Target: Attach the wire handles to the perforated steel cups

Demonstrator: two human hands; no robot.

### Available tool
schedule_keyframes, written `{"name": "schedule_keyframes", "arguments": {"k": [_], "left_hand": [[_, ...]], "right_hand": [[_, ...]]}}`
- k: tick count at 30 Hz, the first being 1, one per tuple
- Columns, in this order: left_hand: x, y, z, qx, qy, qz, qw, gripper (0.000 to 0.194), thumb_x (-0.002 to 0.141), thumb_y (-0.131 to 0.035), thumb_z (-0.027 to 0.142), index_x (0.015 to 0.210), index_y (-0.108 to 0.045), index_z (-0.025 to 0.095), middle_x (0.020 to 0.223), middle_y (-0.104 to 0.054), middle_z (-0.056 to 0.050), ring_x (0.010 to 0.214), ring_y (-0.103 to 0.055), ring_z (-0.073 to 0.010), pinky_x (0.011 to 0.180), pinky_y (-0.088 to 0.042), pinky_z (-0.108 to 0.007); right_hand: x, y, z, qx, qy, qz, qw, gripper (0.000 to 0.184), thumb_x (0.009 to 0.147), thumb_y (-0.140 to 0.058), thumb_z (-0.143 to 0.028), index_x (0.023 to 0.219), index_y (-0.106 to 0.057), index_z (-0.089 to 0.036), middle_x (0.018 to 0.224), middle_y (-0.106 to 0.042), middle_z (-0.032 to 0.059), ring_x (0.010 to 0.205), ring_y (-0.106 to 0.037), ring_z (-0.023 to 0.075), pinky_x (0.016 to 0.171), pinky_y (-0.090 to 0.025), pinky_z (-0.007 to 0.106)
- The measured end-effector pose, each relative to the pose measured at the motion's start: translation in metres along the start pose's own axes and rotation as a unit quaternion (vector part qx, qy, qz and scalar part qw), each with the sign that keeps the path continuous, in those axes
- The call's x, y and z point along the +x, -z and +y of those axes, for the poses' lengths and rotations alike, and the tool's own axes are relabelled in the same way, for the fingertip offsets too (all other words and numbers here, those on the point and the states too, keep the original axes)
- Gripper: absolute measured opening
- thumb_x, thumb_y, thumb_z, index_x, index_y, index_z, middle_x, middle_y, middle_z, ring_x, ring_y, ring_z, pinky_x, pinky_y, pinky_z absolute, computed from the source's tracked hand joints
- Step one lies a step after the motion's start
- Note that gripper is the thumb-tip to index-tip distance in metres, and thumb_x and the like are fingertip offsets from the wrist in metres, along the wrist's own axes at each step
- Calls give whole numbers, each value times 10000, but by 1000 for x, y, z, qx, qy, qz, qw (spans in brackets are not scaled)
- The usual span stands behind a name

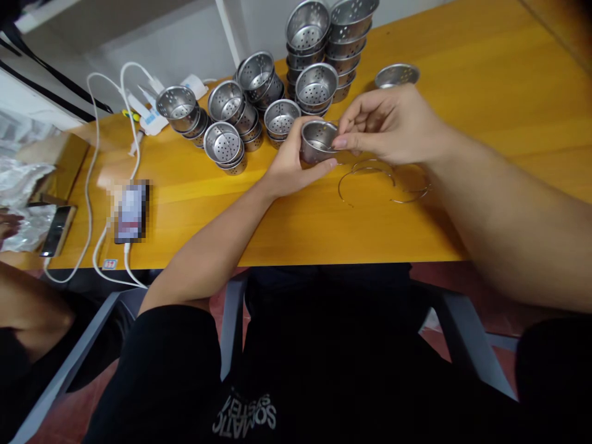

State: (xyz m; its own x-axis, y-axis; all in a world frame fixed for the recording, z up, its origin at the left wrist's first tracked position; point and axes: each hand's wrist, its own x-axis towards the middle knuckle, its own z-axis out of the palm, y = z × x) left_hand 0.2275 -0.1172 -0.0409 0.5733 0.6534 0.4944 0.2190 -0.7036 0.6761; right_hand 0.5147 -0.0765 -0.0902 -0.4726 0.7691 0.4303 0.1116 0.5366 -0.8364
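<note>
My left hand [296,161] is wrapped around a small perforated metal cup [318,148], holding it tilted a little above the table with its mouth up. At the cup's right rim, my right hand [386,126] pinches a thin wire handle [329,126] between thumb and fingertips; most of that wire is hidden by the fingers. Below my right hand, several loose curved wire handles [370,169] lie on the table. Behind the hands stand stacks of similar perforated cups [317,86].
Another cup [396,75] stands apart at the back right of the yellow table [277,234]. To the left are a phone [132,213] on a white cable [97,154], a power strip [155,120] and a second phone [58,231]. Another person's arm [32,308] shows at far left.
</note>
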Motion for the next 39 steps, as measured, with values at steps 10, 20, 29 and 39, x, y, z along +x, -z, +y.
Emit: {"name": "schedule_keyframes", "arguments": {"k": [10,20,29,39], "left_hand": [[-1,1,-3,53,5,-33,998,860,927,-529,734,1517,-204,199,1426,-469,-130,1374,-529,-269,1233,-404,-490],[0,-1,-11,38,14,15,999,896,842,-641,772,1471,-289,240,1422,-506,-105,1339,-568,-249,1204,-450,-452],[2,1,-12,35,20,39,998,907,845,-615,778,1483,-265,236,1434,-478,-120,1363,-540,-258,1218,-422,-455],[0,1,-7,37,-14,39,998,916,857,-542,833,1499,-239,254,1400,-512,-102,1327,-590,-233,1186,-486,-443]], "right_hand": [[5,-16,-33,-29,5,14,999,665,727,-834,-624,1192,-689,-170,1090,-725,68,930,-700,174,891,-636,373],[15,-34,-117,-64,16,8,998,430,921,-754,-526,1247,-701,-250,1094,-733,73,917,-697,184,907,-628,378],[14,-36,-136,-204,79,22,976,149,1000,-656,-335,1074,-776,-288,1224,-670,91,1078,-645,230,998,-586,411],[14,-38,-127,-218,105,-83,967,401,944,-636,-215,1318,-707,-342,1437,-525,83,1238,-597,260,1058,-573,445]]}}
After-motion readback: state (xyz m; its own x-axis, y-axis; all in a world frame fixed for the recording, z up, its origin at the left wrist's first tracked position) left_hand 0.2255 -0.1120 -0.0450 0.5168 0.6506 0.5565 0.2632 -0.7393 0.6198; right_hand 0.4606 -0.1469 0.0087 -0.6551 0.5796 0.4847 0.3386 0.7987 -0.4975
